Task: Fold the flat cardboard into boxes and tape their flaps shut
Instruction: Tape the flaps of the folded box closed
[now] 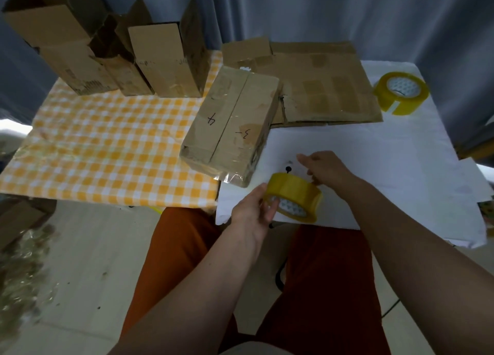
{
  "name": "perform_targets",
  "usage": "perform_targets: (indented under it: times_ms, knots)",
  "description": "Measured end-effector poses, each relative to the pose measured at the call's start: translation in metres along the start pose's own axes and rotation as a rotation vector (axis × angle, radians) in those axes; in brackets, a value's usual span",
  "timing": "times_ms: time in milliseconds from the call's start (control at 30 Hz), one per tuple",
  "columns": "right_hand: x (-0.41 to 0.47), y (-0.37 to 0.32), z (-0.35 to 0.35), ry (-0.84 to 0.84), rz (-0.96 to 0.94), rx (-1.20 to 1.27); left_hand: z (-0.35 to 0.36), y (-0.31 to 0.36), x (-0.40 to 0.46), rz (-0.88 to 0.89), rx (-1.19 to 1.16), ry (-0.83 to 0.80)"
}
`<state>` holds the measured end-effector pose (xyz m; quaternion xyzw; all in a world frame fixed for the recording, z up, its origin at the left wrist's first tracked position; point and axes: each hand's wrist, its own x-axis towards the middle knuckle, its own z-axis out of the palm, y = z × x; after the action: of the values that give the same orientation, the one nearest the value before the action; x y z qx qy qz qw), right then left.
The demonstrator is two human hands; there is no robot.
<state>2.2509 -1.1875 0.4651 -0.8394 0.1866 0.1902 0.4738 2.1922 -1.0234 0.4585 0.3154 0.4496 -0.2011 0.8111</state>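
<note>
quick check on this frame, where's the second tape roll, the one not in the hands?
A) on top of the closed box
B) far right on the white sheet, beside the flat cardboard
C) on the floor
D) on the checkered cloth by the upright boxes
B: the spare tape roll sits on the white sheet, just right of the flat cardboard; both hands are on the other roll.

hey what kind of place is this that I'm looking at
Probably a makeshift packing station in a home or small workshop: folded boxes on a checked tablecloth, flat cardboard, a spare tape roll, and curtains behind.
</note>
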Motion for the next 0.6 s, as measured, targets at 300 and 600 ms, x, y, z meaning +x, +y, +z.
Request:
perform_targets:
  times_ms: [300,600]
  knots:
    - [0.048,-0.012,0.037,-0.054,-0.089,-0.493,0.006,0.001,0.004,-0.045,-0.065,-0.009]
    - [0.005,-0.035,0.011,-0.109,-0.952,-0.626,0.005,-0.002,0.005,-0.027,-0.084,0.033]
